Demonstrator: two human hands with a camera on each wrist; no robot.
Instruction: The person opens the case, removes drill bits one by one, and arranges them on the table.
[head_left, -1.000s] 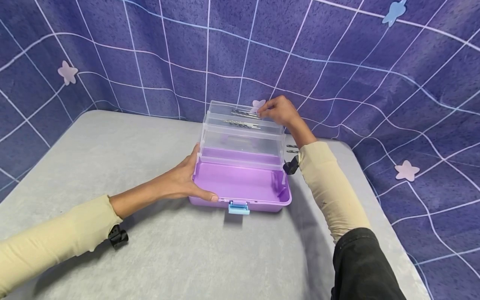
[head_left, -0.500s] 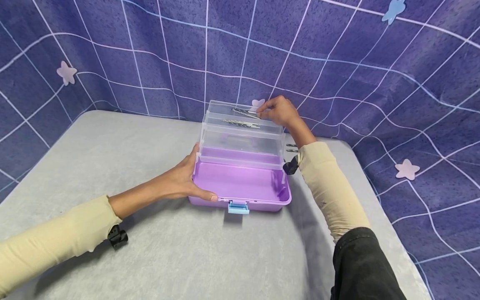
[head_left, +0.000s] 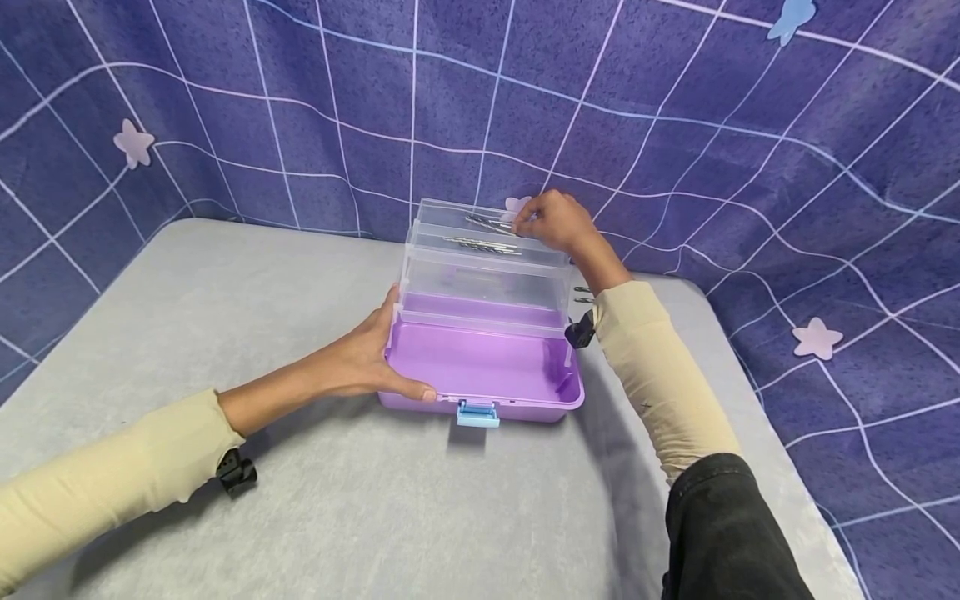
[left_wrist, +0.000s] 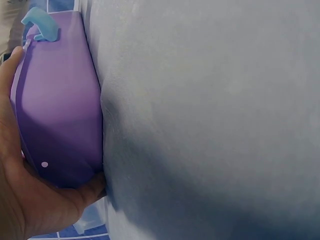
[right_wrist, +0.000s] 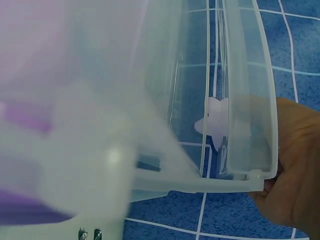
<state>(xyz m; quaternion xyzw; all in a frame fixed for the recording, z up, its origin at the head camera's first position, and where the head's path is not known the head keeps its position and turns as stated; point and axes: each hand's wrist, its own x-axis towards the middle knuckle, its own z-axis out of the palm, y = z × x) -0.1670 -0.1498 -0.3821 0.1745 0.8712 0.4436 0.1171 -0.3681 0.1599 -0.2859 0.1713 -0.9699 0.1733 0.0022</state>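
Observation:
A purple toolbox (head_left: 480, 410) with a light blue latch (head_left: 477, 414) stands open, its clear tiered trays (head_left: 480, 283) raised at the back. My left hand (head_left: 367, 354) grips its left end, thumb on the front rim and fingers along the side. In the left wrist view, that hand (left_wrist: 45, 205) spans the box's end wall. My right hand (head_left: 557, 221) reaches to the top tray and pinches at the right ends of some drill bits (head_left: 487, 223). More drill bits (head_left: 483, 246) lie in the tray below. In the right wrist view, the tray wall partly hides the right fingers.
Two more drill bits (head_left: 583, 295) lie on the grey tabletop (head_left: 337, 500) right of the box, partly hidden by the right forearm. A purple grid-patterned cloth (head_left: 300, 108) hangs behind the table. The box's purple bottom compartment (head_left: 480, 358) faces up.
The drill bits in the top tray have shifted in angle at my right fingertips, now slanting closer together. My left hand and the toolbox stay in place.

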